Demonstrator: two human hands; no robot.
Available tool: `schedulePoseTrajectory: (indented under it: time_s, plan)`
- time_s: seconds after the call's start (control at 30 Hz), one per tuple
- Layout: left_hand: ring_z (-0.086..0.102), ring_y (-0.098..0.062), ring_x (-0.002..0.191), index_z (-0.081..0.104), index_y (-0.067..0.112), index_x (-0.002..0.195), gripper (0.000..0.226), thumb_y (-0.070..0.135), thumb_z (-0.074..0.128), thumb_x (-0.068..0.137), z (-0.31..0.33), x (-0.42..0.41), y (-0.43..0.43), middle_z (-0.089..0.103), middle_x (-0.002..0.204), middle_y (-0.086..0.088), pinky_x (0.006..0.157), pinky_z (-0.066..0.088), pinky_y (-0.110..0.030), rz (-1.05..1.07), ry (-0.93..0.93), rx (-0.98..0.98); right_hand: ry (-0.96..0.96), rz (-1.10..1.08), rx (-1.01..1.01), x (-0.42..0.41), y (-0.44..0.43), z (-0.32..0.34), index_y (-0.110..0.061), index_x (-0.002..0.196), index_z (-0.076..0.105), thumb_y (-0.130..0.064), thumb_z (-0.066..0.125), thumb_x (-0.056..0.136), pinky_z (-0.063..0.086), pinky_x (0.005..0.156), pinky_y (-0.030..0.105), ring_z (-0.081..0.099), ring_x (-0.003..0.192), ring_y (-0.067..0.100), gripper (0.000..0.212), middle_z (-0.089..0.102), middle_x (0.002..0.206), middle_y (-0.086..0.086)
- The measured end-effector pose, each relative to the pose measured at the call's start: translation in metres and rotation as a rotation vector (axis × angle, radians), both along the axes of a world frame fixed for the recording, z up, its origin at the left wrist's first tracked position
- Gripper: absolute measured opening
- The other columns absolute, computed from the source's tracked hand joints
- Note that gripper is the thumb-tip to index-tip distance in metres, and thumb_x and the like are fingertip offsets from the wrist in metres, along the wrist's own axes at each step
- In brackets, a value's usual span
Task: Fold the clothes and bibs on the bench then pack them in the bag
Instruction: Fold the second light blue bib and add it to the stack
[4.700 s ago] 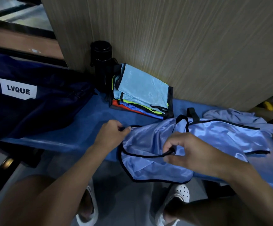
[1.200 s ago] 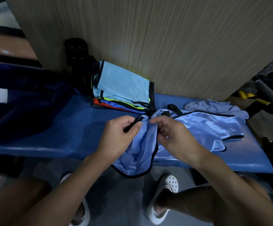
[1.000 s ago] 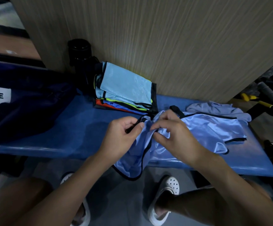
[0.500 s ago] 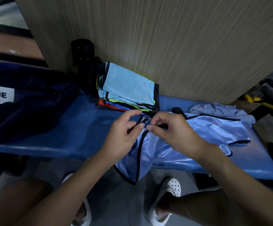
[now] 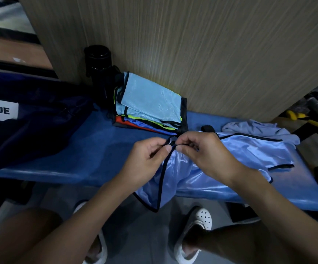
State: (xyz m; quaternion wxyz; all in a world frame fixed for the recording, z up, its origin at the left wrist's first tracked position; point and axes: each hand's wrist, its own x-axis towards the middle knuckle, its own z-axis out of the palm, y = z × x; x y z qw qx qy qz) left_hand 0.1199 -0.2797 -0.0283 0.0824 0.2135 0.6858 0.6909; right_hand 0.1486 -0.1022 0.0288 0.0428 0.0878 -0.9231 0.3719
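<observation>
A shiny light blue bib (image 5: pixel 249 153) with black trim lies on the blue bench (image 5: pixel 89 153), one corner hanging over the front edge. My left hand (image 5: pixel 148 161) and my right hand (image 5: pixel 205 153) meet above it, each pinching the bib's black trim between thumb and fingers. Behind them a stack of folded bibs (image 5: pixel 150 107) leans against the wall, light blue on top, with yellow-green, blue and red ones below. The dark navy bag (image 5: pixel 30 121) with a white LVQUE label lies at the left end of the bench.
A pale grey-blue garment (image 5: pixel 259 128) lies crumpled at the bench's far right. A black cylindrical bottle (image 5: pixel 98 61) stands by the wood-grain wall (image 5: pixel 192 44). Yellow-handled tools (image 5: pixel 302 119) lie on the floor at right. My white clogs (image 5: pixel 196 231) are below the bench.
My hands came together from apart, gathering the bib's trim at one point. The hanging corner has narrowed into a fold. The camera shifted slightly right.
</observation>
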Motion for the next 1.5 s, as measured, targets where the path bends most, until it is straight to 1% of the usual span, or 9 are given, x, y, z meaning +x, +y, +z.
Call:
schedulePoseTrajectory:
  time_s: [0.23, 0.33, 0.43, 0.57, 0.77, 0.97, 1.07, 1.2, 1.5]
  plan:
    - [0.067, -0.008, 0.076, 0.073, 0.009, 0.097, 0.011, 0.001, 0.067, 0.092, -0.002, 0.001, 0.001, 0.076, 0.085, -0.006, 0.072, 0.052, -0.025, -0.009, -0.019, 0.000, 0.134, 0.047, 0.071, -0.002, 0.003, -0.005, -0.010, 0.093, 0.065, -0.010, 0.066, 0.091, 0.039, 0.077, 0.012, 0.056, 0.086, 0.008, 0.001, 0.062, 0.093, 0.000]
    - [0.068, -0.011, 0.078, 0.072, 0.007, 0.096, 0.009, 0.001, 0.066, 0.093, -0.002, 0.000, 0.001, 0.076, 0.086, -0.005, 0.073, 0.053, -0.031, -0.015, -0.013, -0.009, -0.011, 0.102, 0.025, 0.000, 0.009, -0.004, -0.017, 0.125, 0.058, -0.011, 0.070, 0.088, 0.036, 0.098, 0.012, 0.052, 0.117, 0.003, 0.039, 0.058, 0.125, -0.004]
    - [0.069, -0.015, 0.082, 0.072, 0.005, 0.098, 0.008, 0.002, 0.067, 0.092, -0.003, 0.000, 0.001, 0.075, 0.088, -0.010, 0.078, 0.055, -0.039, -0.043, 0.000, -0.022, -0.050, 0.088, -0.013, 0.000, 0.011, -0.005, -0.028, 0.131, 0.055, -0.010, 0.069, 0.089, 0.033, 0.096, 0.006, 0.051, 0.114, -0.003, 0.048, 0.060, 0.118, -0.011]
    - [0.068, -0.013, 0.083, 0.071, 0.006, 0.100, 0.009, 0.003, 0.067, 0.092, -0.004, -0.001, 0.000, 0.074, 0.090, -0.012, 0.078, 0.054, -0.035, -0.091, -0.004, -0.031, -0.018, 0.119, 0.099, -0.003, 0.014, -0.006, -0.024, 0.132, 0.057, -0.012, 0.069, 0.090, 0.025, 0.094, 0.003, 0.039, 0.111, -0.003, 0.045, 0.049, 0.115, -0.012]
    - [0.068, -0.009, 0.080, 0.073, 0.010, 0.095, 0.007, 0.007, 0.067, 0.094, 0.003, -0.003, -0.004, 0.075, 0.087, -0.007, 0.075, 0.053, -0.029, -0.088, 0.002, -0.052, -0.016, 0.155, 0.062, -0.005, 0.016, -0.003, -0.012, 0.092, 0.064, -0.009, 0.064, 0.092, 0.039, 0.093, 0.022, 0.052, 0.115, 0.019, 0.003, 0.063, 0.113, 0.005]
    - [0.063, -0.022, 0.095, 0.070, 0.016, 0.103, 0.023, 0.037, 0.066, 0.094, -0.021, -0.039, -0.043, 0.065, 0.100, -0.002, 0.084, 0.053, -0.039, 0.148, 0.156, -0.791, 0.017, 0.137, 0.037, 0.007, 0.022, 0.002, -0.011, 0.092, 0.068, -0.007, 0.067, 0.091, 0.038, 0.072, 0.012, 0.056, 0.081, 0.001, 0.005, 0.066, 0.086, -0.006]
    - [0.060, -0.021, 0.082, 0.064, 0.021, 0.078, 0.028, 0.047, 0.072, 0.086, -0.030, -0.041, -0.047, 0.057, 0.087, 0.002, 0.072, 0.051, -0.036, 0.061, 0.141, -0.950, 0.019, 0.121, 0.032, 0.012, 0.027, 0.007, -0.010, 0.098, 0.072, -0.004, 0.069, 0.088, 0.038, 0.077, 0.006, 0.057, 0.083, -0.008, 0.012, 0.066, 0.090, -0.024]
    - [0.060, -0.024, 0.091, 0.070, 0.015, 0.086, 0.021, 0.036, 0.072, 0.087, -0.033, -0.037, -0.040, 0.059, 0.096, -0.002, 0.080, 0.051, -0.039, 0.008, 0.221, -1.150, 0.038, 0.119, 0.052, 0.014, 0.029, 0.011, -0.015, 0.100, 0.074, -0.006, 0.070, 0.088, 0.039, 0.080, 0.007, 0.059, 0.088, -0.006, 0.016, 0.065, 0.091, -0.028]
    - [0.051, -0.025, 0.061, 0.049, 0.024, 0.093, 0.009, 0.020, 0.055, 0.099, -0.016, -0.038, -0.037, 0.056, 0.068, -0.003, 0.056, 0.040, -0.042, 0.258, 0.276, -0.616, 0.020, 0.178, 0.057, 0.019, 0.024, 0.024, -0.016, 0.101, 0.074, -0.002, 0.064, 0.092, 0.038, 0.079, 0.008, 0.059, 0.088, -0.003, 0.020, 0.064, 0.092, -0.018]
